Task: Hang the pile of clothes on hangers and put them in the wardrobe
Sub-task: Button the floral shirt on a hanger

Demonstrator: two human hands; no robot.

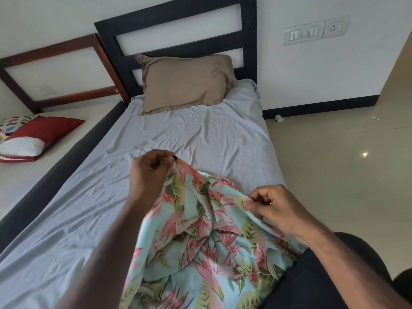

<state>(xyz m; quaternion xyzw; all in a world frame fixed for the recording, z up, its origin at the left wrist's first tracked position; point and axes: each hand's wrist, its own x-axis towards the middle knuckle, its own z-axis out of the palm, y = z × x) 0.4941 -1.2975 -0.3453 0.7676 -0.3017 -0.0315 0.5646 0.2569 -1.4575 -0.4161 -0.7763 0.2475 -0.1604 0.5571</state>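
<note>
A light-blue garment with a pink and green leaf print (200, 237) is held up over the near end of the bed. My left hand (149, 172) pinches its upper left edge, raised above the sheet. My right hand (274, 208) pinches the upper right edge, lower and nearer to me. The cloth hangs bunched between the two hands and drapes down toward my lap. No hanger or wardrobe is in view.
The bed has a grey sheet (178, 139), a tan pillow (185, 82) and a dark headboard (176, 30). A second bed at the left holds a red and white pillow (33, 139). Beige floor (334, 163) lies to the right.
</note>
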